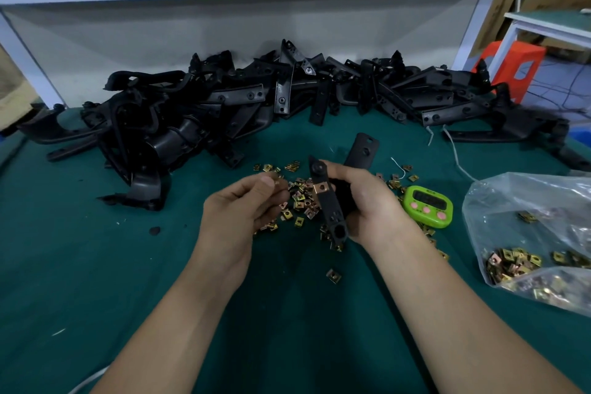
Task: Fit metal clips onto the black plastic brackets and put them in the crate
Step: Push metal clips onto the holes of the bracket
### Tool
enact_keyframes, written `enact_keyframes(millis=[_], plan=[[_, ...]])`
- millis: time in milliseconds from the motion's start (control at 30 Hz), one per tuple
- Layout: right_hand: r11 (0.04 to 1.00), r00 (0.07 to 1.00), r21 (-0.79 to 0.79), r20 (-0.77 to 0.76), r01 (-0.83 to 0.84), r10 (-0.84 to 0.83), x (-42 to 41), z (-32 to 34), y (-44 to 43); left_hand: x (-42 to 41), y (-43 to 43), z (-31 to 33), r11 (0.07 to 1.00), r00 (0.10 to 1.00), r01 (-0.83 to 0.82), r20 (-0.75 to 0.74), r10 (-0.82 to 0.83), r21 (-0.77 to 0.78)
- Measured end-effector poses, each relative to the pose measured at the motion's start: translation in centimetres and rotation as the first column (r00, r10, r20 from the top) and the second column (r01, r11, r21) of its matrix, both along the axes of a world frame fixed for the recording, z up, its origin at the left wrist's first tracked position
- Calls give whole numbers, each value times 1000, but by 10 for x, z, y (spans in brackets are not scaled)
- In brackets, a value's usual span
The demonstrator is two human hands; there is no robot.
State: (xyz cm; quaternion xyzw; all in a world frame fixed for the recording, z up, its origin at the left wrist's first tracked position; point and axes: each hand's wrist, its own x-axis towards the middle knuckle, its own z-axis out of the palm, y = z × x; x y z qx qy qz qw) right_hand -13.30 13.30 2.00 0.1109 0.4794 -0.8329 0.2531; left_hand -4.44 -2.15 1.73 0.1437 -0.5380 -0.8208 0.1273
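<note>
Above the green desk [96, 265], the right hand [371, 205] gripped a black bracket [332, 213] carrying a fitted clip [320, 188], tilted toward the left hand [236, 211], whose fingers [267, 182] pinched a loose clip [279, 183], probably ready for pressing on. No crate showed.

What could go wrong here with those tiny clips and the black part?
The small clip pinched in the left hand could slip and vanish among the loose clips below. The bracket in the right hand might twist while the clip is pushed on.
</note>
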Motion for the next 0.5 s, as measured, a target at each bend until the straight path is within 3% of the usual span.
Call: enact_keyframes(millis=[200, 500], plan=[[996, 996, -35, 5, 84, -84, -3, -5, -2, 6, 5, 4, 986, 985, 153, -75, -158, -69], [996, 994, -16, -60, 86, -87, 2, -1, -3, 9, 9, 4, 956, 971, 212, -71, -230, -203]])
